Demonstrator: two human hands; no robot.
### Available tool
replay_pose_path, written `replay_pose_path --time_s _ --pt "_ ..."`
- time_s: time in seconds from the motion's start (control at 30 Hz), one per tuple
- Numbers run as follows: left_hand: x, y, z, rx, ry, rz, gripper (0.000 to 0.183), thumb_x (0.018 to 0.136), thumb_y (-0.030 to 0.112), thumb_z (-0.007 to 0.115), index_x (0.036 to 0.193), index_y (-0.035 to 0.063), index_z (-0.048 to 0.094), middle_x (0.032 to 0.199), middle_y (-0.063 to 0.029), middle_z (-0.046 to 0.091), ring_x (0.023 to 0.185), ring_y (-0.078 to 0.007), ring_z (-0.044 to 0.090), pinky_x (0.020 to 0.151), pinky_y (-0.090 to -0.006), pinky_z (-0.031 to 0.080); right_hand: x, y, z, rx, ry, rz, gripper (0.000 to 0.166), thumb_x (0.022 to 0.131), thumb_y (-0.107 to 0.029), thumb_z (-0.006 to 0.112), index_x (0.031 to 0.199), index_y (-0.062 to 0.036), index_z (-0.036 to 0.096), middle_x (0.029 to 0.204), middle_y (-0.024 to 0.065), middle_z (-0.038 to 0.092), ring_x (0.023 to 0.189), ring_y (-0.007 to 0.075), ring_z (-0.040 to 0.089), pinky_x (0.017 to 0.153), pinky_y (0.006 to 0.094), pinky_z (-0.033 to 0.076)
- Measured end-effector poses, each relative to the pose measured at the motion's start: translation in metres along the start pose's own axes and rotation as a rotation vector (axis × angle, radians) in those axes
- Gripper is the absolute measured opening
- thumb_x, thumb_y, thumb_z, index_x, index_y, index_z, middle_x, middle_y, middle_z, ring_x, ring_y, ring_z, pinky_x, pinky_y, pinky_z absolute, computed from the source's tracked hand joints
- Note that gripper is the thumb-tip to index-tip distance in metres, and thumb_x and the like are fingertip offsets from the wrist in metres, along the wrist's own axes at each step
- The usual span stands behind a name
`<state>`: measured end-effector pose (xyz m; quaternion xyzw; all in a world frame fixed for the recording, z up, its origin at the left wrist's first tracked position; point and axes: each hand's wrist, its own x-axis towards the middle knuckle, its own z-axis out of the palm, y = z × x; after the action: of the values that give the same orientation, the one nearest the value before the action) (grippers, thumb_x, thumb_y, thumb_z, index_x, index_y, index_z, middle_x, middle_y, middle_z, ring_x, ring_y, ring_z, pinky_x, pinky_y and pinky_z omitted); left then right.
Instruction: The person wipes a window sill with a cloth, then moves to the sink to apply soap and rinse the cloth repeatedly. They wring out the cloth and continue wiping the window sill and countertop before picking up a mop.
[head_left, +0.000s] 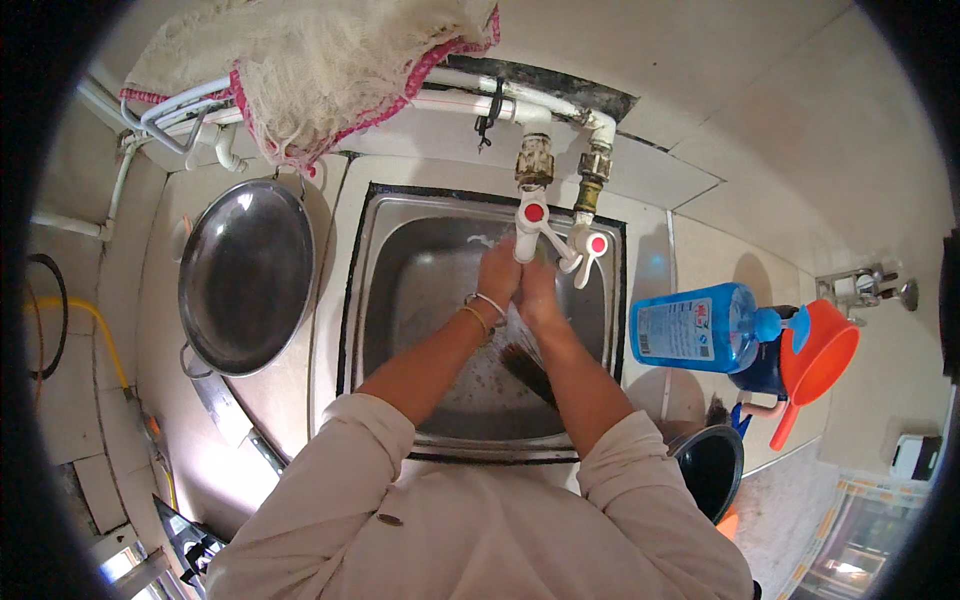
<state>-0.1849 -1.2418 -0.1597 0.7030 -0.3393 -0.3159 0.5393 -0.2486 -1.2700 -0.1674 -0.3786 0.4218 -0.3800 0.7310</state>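
Both hands are low in a stainless steel sink (457, 416), under the spout of a white tap (527, 244) with a red dot. My left hand (499, 271), with bracelets at the wrist, is pressed close against my right hand (537, 289). The tap covers part of the fingers, so I cannot make out whether anything is between them. Water splashes and wet spots show on the basin floor. A dark-bristled brush (525, 367) lies in the basin, partly behind my right forearm. A second white tap (589, 246) sits to the right.
A metal wok (247, 277) and a cleaver (225, 405) lie on the left counter. On the right are a blue pump bottle (690, 328), an orange dipper (819, 349) and a black bucket (709, 469). A mesh cloth (322, 67) hangs over pipes (457, 101) at the back.
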Motion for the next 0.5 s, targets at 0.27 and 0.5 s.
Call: replay_pose_path --time_s 0.27,0.5 --pt "-0.013 0.027 -0.018 0.563 -0.247 0.097 0.025 0.08 0.024 0.04 0.084 0.0017 0.052 0.073 -0.0208 0.056 0.072 -0.0396 0.053 0.062 -0.0454 0.042 0.021 0.012 -0.015 0.399 -0.005 0.356 0.012 0.079 -0.016 0.046 0.084 -0.0064 0.051 0.083 0.0067 0.055 0.076 0.0183 0.054 0.067 0.0327 0.045" --pt "-0.015 0.028 -0.035 -0.256 -0.333 -0.32 0.028 0.079 0.029 0.042 0.093 0.0063 0.05 0.084 -0.0148 0.057 0.081 -0.029 0.055 0.066 -0.0374 0.044 0.027 -0.002 -0.018 0.04 -0.077 0.231 0.024 0.079 -0.026 0.042 0.086 -0.0061 0.054 0.087 0.009 0.056 0.077 0.0215 0.055 0.071 0.0333 0.043"
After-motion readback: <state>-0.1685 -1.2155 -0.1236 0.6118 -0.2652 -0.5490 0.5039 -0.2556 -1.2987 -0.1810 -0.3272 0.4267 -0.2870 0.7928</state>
